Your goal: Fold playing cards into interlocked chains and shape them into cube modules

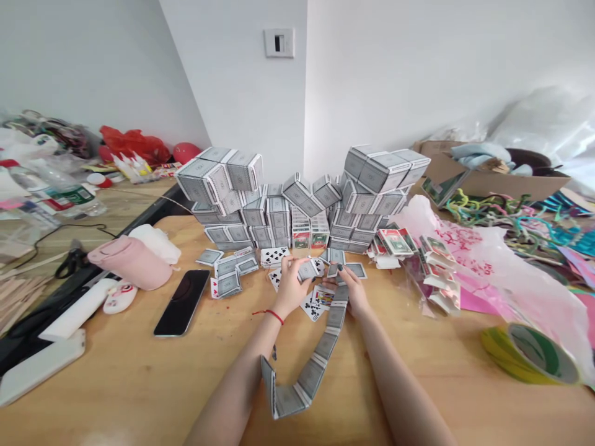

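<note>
My left hand (292, 286), with a red string on its wrist, pinches a grey-backed playing card (307, 270). My right hand (352, 290) grips the upper end of a long chain of folded playing cards (326, 342), which curves down toward me and bends left along the table. Loose face-up playing cards (312, 306) lie below and between the hands. More grey-backed cards (229, 271) are scattered to the left. Behind the hands stand stacked blocks of folded cards (274, 214), with red-and-green card boxes (310, 240) at their base.
A black phone (181, 303) and a pink pouch (134, 260) lie on the left. To the right are a roll of yellow tape (530, 354), opened card boxes (439, 272) and a pink-white plastic bag (483, 266). A cardboard box (506, 183) stands behind.
</note>
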Available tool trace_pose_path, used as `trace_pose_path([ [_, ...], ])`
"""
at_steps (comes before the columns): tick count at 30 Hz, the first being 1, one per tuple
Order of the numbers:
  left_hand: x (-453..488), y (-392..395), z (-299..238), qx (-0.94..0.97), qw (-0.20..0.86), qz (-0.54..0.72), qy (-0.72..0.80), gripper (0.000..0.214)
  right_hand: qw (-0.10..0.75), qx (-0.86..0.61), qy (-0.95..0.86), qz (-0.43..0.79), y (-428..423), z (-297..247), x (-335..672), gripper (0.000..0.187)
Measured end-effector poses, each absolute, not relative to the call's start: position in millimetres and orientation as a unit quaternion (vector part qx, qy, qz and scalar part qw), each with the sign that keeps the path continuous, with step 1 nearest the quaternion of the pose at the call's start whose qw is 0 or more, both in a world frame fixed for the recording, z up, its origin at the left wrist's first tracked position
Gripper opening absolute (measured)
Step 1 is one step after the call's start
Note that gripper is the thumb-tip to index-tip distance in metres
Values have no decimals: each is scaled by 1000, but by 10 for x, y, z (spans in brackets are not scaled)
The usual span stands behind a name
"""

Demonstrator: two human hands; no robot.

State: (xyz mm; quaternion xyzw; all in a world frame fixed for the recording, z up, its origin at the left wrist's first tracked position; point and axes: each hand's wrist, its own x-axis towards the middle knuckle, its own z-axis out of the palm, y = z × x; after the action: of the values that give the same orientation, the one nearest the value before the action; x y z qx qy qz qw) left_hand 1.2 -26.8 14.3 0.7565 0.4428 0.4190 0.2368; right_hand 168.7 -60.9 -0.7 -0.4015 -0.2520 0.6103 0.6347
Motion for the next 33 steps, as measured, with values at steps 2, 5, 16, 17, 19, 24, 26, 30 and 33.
trace_pose_path([
  [2, 19, -295, 116, 736, 271, 433, 444, 56, 636, -399, -250, 612, -604, -15, 1687, 36],
  [5, 15, -298, 34, 713, 312, 447, 441, 60, 634, -392, -252, 617, -599, -27, 1700, 35],
  [16, 14, -338, 13, 709, 415, 391, 415, 45, 651, -386, -216, 617, -628, 10, 1705, 28],
  [17, 20, -351, 21, 702, 432, 390, 411, 44, 651, -387, -214, 617, -628, 13, 1699, 28],
  [19, 36, -375, 28, 683, 456, 406, 401, 44, 649, -394, -207, 617, -623, 15, 1692, 28],
  [24, 60, -392, -3, 682, 425, 427, 416, 26, 637, -417, -191, 620, -605, 18, 1686, 28],
  [26, 61, -386, -17, 698, 406, 410, 424, 16, 631, -425, -189, 620, -602, 20, 1678, 27],
  [30, 63, -373, -19, 697, 409, 403, 430, 12, 627, -436, -196, 615, -605, 20, 1647, 27],
  [33, 62, -372, 1, 696, 396, 404, 441, 11, 634, -440, -192, 606, -616, 18, 1616, 28],
])
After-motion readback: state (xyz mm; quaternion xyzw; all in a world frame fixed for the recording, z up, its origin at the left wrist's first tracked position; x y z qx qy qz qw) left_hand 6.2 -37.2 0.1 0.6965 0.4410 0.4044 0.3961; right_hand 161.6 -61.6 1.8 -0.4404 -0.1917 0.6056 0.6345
